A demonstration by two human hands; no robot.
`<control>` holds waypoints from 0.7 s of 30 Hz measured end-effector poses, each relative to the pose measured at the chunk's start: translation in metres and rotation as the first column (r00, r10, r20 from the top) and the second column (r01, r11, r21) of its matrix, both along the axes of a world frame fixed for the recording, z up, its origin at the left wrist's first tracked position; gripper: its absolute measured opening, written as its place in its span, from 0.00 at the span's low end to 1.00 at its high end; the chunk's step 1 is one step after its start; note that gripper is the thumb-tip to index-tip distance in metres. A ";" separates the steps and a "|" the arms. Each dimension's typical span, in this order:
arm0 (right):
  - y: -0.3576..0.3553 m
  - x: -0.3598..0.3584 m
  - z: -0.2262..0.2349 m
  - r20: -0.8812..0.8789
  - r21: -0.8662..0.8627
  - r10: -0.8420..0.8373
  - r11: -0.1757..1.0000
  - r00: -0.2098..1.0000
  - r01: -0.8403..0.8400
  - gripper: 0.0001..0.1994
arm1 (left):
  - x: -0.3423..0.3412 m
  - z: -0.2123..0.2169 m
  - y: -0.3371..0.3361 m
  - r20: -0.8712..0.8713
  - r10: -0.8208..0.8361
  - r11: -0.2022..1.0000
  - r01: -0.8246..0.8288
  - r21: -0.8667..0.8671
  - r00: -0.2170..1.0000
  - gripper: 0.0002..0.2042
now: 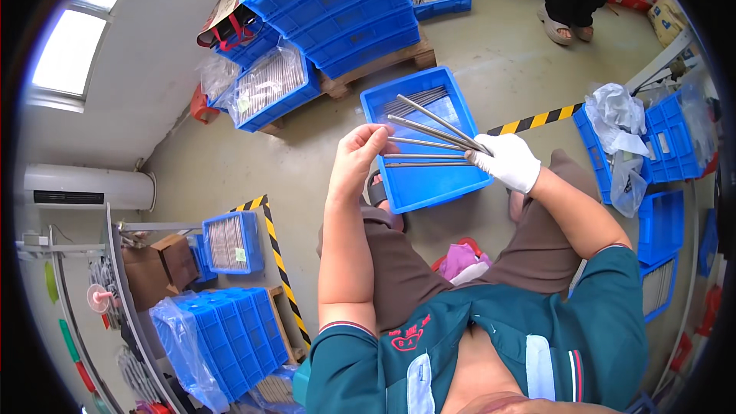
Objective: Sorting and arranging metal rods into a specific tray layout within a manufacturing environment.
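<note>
My right hand (510,162), in a white glove, is closed around one end of several thin grey metal rods (433,132), which fan out to the left. My bare left hand (359,159) has its thumb and fingers pinched at the free end of one of the middle rods. Both hands are over a blue plastic bin (420,201) on the floor in front of my knees. More metal rods (418,101) lie together at the bin's far end.
Stacked blue crates (345,11) stand on a wooden pallet (424,54) at the back. Crates with plastic bags (617,111) are at the right. Another person's feet (558,29) show at the far right. Yellow-black tape (537,119) marks the floor. More crates (230,337) stand at the lower left.
</note>
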State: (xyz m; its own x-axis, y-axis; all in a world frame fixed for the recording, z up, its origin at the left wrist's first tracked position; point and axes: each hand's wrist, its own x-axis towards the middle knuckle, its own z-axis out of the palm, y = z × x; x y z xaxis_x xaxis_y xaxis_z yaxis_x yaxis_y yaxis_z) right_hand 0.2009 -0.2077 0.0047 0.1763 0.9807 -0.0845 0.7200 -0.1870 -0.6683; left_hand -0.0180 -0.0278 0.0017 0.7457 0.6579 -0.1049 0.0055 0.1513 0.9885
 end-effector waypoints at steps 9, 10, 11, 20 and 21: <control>-0.005 -0.007 -0.003 0.253 0.266 -0.010 0.962 0.967 -0.059 0.13 | 0.000 -0.001 0.000 0.024 -0.016 0.999 0.017 -0.041 1.000 0.13; -0.004 -0.007 -0.004 0.192 0.235 -0.005 0.971 0.981 -0.041 0.12 | 0.000 0.002 -0.002 0.059 -0.021 0.999 0.023 -0.032 0.998 0.13; -0.004 -0.006 -0.005 0.131 0.202 -0.001 0.979 0.991 -0.025 0.12 | 0.000 0.004 -0.003 0.094 -0.026 0.999 0.028 -0.022 0.995 0.13; -0.005 -0.011 -0.007 0.362 0.356 -0.039 0.929 0.931 -0.100 0.12 | 0.000 -0.007 0.000 -0.010 -0.069 0.995 0.068 -0.068 0.998 0.11; -0.006 -0.011 -0.008 0.363 0.356 -0.040 0.929 0.931 -0.099 0.12 | 0.001 -0.005 0.000 -0.020 -0.063 0.996 0.062 -0.056 0.998 0.12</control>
State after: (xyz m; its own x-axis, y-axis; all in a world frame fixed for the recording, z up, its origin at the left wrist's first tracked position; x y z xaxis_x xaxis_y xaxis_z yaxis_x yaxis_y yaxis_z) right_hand 0.1903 -0.2134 -0.0033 0.0965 0.9353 0.3404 0.9239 0.0431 -0.3803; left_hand -0.0170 -0.0282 -0.0031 0.7825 0.6027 -0.1563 0.0377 0.2047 0.9781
